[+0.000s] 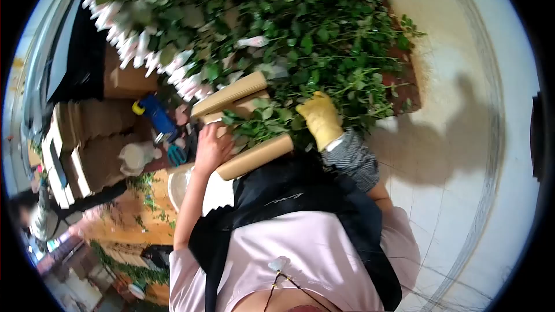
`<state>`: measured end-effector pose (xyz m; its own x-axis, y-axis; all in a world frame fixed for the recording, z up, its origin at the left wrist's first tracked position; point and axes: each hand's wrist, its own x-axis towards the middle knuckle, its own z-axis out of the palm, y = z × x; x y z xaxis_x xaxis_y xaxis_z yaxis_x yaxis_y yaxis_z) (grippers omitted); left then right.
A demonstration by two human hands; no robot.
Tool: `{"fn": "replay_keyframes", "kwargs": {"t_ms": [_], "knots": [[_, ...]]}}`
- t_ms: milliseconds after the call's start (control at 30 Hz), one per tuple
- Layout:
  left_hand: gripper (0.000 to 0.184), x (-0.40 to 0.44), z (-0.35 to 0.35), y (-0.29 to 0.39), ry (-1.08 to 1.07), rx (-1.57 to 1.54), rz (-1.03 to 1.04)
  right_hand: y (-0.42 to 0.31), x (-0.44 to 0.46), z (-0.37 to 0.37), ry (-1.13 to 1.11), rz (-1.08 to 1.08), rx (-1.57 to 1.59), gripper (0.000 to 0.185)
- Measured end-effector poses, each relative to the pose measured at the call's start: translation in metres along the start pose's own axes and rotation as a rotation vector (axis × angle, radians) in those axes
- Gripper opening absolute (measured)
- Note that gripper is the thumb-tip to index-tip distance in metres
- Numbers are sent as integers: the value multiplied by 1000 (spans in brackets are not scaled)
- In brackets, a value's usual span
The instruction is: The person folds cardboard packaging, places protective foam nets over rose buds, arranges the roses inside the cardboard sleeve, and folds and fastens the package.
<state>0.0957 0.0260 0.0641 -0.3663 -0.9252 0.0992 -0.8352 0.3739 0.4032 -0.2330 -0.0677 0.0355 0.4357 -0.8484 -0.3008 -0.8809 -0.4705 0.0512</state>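
My left hand (213, 149), bare, is at the bud end of a leafy bunch of rose stems (263, 127). Its fingers curl inward by a small white edge; what they grip is hidden. The bunch lies between rolled edges of brown corrugated cardboard (256, 157). In a yellow glove, my right hand (321, 121) has its fingers curled over the stems at the bunch's other end, to the right of the cardboard. Beyond both hands, a large heap of roses (324, 29) spreads out, its pale pink wrapped buds (136, 49) along the left side.
Left of my left hand are a blue tool with a yellow end (156, 117), a teal roll (176, 155) and a white container (136, 157). Stacked cardboard (98, 162) stands farther left. Tiled floor (428, 208) lies at right. Another person (41, 219) is at far left.
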Motion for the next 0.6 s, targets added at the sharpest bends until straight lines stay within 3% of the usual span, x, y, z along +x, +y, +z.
{"fn": "replay_keyframes", "kwargs": {"t_ms": [67, 167, 233, 300, 367, 433, 500, 567, 600], "knots": [[21, 7, -1, 5, 15, -17, -12, 5, -1, 49, 64, 58, 225, 18], [21, 5, 14, -7, -46, -164, -47, 21, -12, 36, 32, 20, 531, 29], [22, 6, 10, -3, -93, -183, -120, 55, -21, -8, -138, -119, 1052, 41], [22, 4, 10, -3, -113, -189, -149, 91, -6, -24, -225, -38, 1632, 40], [23, -1, 19, -7, -103, -219, -160, 116, 10, -43, 326, 64, 1382, 38], [24, -2, 21, -3, -28, -211, -130, 143, 34, -61, 663, 258, 984, 35], [26, -3, 24, -4, -31, -219, -157, 187, 70, -52, 710, 458, 295, 34], [28, -2, 22, -4, -69, -163, -142, 210, 86, -36, 607, 500, -50, 30], [29, 1, 16, 1, -84, -170, -131, 225, 95, -21, 382, 505, -34, 30]]}}
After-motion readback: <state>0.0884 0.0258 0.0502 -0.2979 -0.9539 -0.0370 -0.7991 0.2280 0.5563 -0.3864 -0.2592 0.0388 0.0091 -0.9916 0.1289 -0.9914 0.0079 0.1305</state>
